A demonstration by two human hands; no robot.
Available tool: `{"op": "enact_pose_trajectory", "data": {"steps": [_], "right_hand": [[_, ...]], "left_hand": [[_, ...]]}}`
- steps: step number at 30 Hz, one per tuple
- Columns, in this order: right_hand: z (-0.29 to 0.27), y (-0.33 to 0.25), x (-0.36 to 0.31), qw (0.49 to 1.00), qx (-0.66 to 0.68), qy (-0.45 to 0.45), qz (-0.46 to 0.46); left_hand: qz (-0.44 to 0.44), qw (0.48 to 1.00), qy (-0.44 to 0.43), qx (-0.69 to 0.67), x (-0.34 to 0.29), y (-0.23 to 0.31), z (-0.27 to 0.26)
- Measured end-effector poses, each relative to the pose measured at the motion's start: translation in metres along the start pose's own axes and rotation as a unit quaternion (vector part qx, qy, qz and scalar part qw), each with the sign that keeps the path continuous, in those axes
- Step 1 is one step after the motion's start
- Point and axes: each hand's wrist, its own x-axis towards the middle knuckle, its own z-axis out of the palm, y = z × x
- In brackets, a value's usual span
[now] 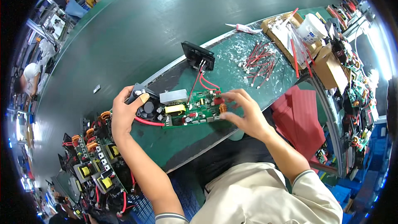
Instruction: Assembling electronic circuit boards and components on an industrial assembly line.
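My left hand (123,114) is closed round a black fan panel (148,108) at the left end of a green circuit board (201,105). A tan cover wraps its thumb tip. A thick red cable (150,122) runs between panel and board. On the board sit a grey metal block (173,96), a yellow-wrapped transformer (175,108) and a copper coil (223,107). My right hand (251,116) is at the board's right end, fingers and thumb spread either side of the coil. Behind the board, a second black panel (198,56) stands tilted, its red wires reaching the board.
Red wires with white connectors (261,64) lie in a loose pile. A glue tube (244,28) lies behind them, beside a cardboard box (286,43) and white tub (311,29). Red sheets (298,122) hang at the right. Stacked board assemblies (93,164) crowd the left.
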Motion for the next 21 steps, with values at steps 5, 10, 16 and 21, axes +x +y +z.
{"op": "enact_pose_trajectory", "data": {"steps": [5, 10, 16, 21], "right_hand": [[0.006, 0.013, -0.016, 0.998, -0.055, -0.011, -0.017], [0.009, 0.022, -0.009, 0.999, -0.035, -0.001, -0.034], [0.010, 0.025, -0.001, 0.999, 0.028, 0.029, -0.002], [0.020, 0.047, -0.006, 0.995, 0.039, 0.096, 0.013]], "left_hand": [[-0.008, 1.000, -0.025, 0.004, -0.001, 0.001, 0.002], [0.009, 0.998, -0.063, -0.014, -0.003, -0.001, -0.005], [0.031, 0.998, -0.043, -0.042, 0.014, 0.019, -0.008], [0.048, 0.999, 0.001, -0.021, 0.051, 0.049, -0.018]]}}
